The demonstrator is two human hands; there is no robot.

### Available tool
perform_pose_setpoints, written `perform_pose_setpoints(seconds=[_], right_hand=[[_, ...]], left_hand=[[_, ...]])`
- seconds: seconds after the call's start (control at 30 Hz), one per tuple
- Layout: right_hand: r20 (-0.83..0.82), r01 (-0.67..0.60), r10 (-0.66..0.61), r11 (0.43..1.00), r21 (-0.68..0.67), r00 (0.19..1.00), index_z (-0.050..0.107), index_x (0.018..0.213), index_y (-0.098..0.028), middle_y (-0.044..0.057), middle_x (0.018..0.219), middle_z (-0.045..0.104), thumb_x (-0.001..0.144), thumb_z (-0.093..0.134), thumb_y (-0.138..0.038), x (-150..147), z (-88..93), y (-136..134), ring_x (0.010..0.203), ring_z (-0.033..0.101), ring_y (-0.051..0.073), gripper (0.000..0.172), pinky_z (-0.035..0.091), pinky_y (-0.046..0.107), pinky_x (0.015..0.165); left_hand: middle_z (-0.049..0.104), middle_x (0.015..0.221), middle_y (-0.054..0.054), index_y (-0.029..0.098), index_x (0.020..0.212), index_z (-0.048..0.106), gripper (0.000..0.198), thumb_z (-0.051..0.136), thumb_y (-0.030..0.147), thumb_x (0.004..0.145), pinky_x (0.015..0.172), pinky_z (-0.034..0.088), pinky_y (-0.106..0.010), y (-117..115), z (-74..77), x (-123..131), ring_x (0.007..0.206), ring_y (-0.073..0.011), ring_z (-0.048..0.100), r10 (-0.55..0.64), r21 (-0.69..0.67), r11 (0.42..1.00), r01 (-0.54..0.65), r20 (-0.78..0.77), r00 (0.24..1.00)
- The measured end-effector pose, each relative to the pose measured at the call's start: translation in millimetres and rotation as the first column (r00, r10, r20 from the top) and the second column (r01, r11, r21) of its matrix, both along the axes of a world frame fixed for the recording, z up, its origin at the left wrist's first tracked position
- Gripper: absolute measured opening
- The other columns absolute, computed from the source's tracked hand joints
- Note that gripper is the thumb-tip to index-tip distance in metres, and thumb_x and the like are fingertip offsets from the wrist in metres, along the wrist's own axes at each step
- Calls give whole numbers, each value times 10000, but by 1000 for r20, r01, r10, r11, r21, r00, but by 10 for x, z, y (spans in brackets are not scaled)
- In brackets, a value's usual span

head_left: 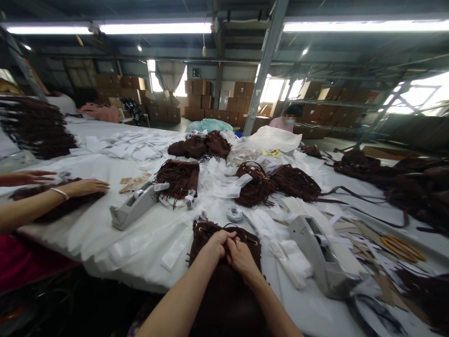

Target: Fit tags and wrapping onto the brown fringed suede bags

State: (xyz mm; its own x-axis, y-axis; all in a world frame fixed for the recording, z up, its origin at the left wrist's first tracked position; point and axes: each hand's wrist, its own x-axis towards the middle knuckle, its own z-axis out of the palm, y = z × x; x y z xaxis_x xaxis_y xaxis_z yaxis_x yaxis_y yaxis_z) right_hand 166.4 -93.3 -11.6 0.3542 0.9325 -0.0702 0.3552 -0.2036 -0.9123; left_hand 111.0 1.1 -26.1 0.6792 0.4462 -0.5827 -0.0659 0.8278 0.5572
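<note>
In front of me, at the table's near edge, lies a dark brown bag (pixel 206 234) with metal eyelets and a cord along its top. Both my hands meet over its upper middle. My left hand (pixel 219 243) is closed, its fingertips pinched together against the other hand. My right hand (pixel 240 255) is closed as well, with the fingers curled in. What they pinch, perhaps the bag's cord, is hidden between the fingers. Just beyond the bag sits a roll of clear tape (pixel 234 215).
Grey tape dispensers stand left (pixel 135 206) and right (pixel 322 257). Brown fringed bags (pixel 178 180) lie farther back. Orange-handled scissors (pixel 403 248) rest at right among paper strips. At left, a co-worker's hands (pixel 84 187) work on a brown piece. Another person (pixel 286 121) is behind the table.
</note>
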Motion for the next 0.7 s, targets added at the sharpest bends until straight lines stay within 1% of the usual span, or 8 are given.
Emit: perform_pose_setpoints(seconds=[0.07,0.13,0.23,0.3,0.37,0.5,0.6,0.7], right_hand=[[-11,1,-1,1000,-13,1000,515,701,-197,-31,434,481,899,369,-431,13,76,-3,384,447,125,339,322,235,438],[-8,8,-9,999,-49,1000,520,689,-198,-28,421,488,907,340,-436,33,137,14,342,422,118,369,304,234,411],[44,-11,17,990,-141,999,494,538,-196,-4,369,475,901,350,-408,63,211,71,308,414,111,444,299,236,401],[78,-54,70,981,-188,994,467,468,-202,4,333,455,894,366,-388,70,240,108,292,409,111,475,309,238,403],[64,-77,93,974,-214,994,466,471,-208,3,326,452,896,354,-400,53,229,114,278,391,113,480,308,242,392],[-21,30,-33,990,-137,999,487,571,-217,-9,367,469,905,308,-446,-60,34,-18,297,403,130,443,303,250,383],[-9,113,-114,993,-39,993,508,666,-220,-8,431,500,904,312,-459,-147,-182,-164,362,466,153,389,344,261,427],[-8,162,-163,987,-10,987,520,723,-223,0,473,522,905,322,-486,-174,-318,-211,397,493,171,375,359,274,448]], left_hand=[[626,706,-9,114,819,608,289,560,385,907,616,518,-288,-11,35,23,593,-124,597,66,21,998,-65,-41,997],[617,714,-3,113,822,604,304,556,400,909,597,511,-266,-39,43,39,589,-110,585,149,61,988,-145,-62,987],[566,582,24,114,698,582,297,622,355,866,501,458,-230,-103,10,40,489,-98,537,271,124,958,-261,-73,960],[523,483,27,120,587,558,316,711,320,779,446,410,-229,-145,-24,30,432,-111,514,334,154,934,-321,-65,940],[511,429,5,122,507,547,336,774,297,684,421,384,-245,-176,-46,17,406,-136,514,372,176,917,-358,-52,927],[559,433,-47,99,488,598,262,783,237,612,436,397,-262,-235,-33,1,408,-157,523,399,219,899,-380,-46,916],[587,447,-81,71,521,647,180,740,199,608,423,388,-261,-281,-12,5,401,-161,519,397,247,894,-373,-54,916],[600,456,-88,72,547,668,138,719,188,599,408,368,-252,-283,-14,27,401,-162,518,389,267,895,-359,-70,919]])
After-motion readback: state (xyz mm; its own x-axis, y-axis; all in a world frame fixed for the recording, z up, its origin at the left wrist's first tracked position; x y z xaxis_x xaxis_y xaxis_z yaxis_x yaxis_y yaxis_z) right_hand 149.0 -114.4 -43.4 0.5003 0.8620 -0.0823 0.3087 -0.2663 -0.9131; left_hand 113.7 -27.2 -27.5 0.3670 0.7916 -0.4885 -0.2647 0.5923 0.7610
